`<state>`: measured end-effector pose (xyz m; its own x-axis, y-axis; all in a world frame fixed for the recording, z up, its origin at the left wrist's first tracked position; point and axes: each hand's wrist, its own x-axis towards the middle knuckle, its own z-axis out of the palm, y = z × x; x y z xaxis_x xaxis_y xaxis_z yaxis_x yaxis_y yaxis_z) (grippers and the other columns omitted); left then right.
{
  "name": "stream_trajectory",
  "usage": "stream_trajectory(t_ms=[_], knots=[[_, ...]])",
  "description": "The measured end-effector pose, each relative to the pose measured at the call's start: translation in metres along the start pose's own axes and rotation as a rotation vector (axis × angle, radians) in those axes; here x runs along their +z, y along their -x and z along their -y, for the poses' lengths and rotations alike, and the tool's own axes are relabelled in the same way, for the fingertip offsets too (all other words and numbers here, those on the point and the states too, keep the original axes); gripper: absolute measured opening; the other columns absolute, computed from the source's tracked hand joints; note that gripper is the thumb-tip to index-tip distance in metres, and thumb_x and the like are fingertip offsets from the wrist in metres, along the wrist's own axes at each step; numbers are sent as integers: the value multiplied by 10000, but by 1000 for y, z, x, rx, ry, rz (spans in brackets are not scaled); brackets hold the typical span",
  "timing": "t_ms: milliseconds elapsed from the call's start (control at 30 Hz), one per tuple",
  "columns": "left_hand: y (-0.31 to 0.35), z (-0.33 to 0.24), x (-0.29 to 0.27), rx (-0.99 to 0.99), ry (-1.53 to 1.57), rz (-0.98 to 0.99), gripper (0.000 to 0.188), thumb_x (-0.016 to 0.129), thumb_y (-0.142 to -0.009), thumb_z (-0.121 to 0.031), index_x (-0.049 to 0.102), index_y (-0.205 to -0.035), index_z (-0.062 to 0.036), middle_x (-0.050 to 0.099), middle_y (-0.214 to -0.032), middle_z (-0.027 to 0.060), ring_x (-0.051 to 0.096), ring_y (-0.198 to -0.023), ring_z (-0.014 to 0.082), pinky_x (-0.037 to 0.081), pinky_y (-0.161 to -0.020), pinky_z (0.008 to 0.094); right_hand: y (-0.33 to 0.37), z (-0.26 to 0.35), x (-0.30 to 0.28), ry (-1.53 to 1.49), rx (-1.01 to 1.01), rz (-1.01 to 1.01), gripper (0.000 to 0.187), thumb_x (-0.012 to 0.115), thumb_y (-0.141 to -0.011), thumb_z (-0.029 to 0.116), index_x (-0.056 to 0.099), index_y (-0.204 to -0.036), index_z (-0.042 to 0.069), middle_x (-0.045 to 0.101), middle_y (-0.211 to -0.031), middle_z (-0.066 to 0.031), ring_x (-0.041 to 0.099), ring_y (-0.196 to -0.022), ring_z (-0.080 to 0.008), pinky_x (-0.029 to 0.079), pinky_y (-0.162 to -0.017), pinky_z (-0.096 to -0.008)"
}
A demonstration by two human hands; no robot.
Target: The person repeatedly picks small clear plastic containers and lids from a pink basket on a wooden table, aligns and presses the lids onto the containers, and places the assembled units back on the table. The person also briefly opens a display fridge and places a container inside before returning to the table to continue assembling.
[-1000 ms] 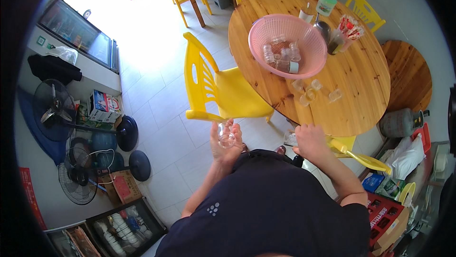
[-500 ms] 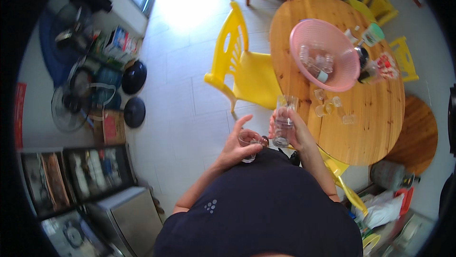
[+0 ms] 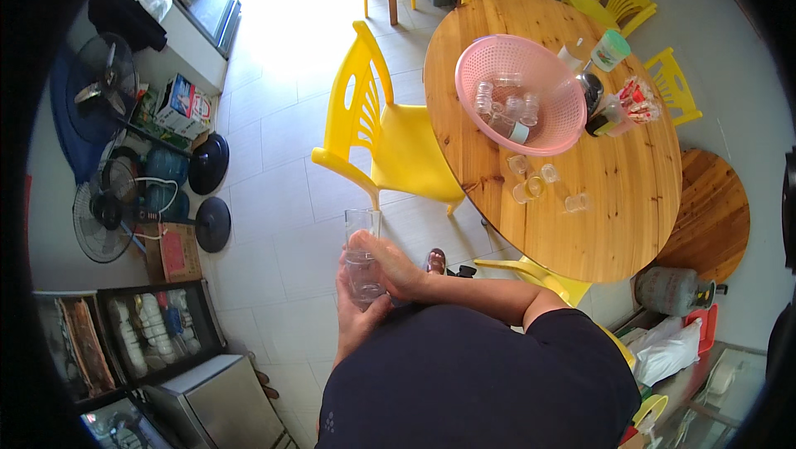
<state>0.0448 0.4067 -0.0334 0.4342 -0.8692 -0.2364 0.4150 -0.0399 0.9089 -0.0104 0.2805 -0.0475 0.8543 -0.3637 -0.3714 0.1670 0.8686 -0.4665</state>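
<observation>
Several fingers of the left hand (image 3: 351, 306) curl around the lower left side of the clear glassware (image 3: 363, 278), perhaps stacked glasses, likely supporting it. The right hand (image 3: 393, 266) grasps it too, reaching across from the right, probably for steadiness. The glassware lies between both hands, left of the desk (image 3: 618, 233). There, a pink basket (image 3: 570, 139) holds jumbled glasses (image 3: 484, 99), its wall probably containing them; small loose glasses (image 3: 521, 193) lie just outside.
</observation>
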Motion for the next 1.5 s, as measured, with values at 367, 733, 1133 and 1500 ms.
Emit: stream_trajectory(t_ms=[367,733,1133,1500], knots=[[-52,-13,23,-421,109,547,824,662,-864,-52,152,-1511,-54,474,-1306,158,554,-1146,234,495,-928,371,49,35,-25,-26,-251,-369,419,590,-952,467,531,-1082,72,624,-928,-98,655,-759,-210,576,-651,-365],[-104,28,116,-428,-221,1050,728,670,-933,-156,244,-1511,-35,598,-1170,115,603,-1048,163,501,-882,310,138,68,-117,-177,-574,-438,446,519,-971,503,489,-1166,103,621,-937,-101,682,-747,-243,578,-641,-440],[-413,44,279,776,-1291,882,370,659,-830,-122,617,-1196,-92,622,-1197,158,633,-1050,323,516,-868,438,170,102,-139,-457,-891,-793,480,459,-950,584,526,-1065,123,588,-875,-65,660,-679,-251,595,-612,-459],[-572,140,384,1035,-1661,1277,305,567,-889,-176,608,-1186,-118,589,-1238,137,503,-1237,329,388,-1027,491,128,133,-116,-432,-930,-1095,413,356,-1017,476,490,-1096,94,594,-907,-87,673,-673,-241,598,-602,-405]])
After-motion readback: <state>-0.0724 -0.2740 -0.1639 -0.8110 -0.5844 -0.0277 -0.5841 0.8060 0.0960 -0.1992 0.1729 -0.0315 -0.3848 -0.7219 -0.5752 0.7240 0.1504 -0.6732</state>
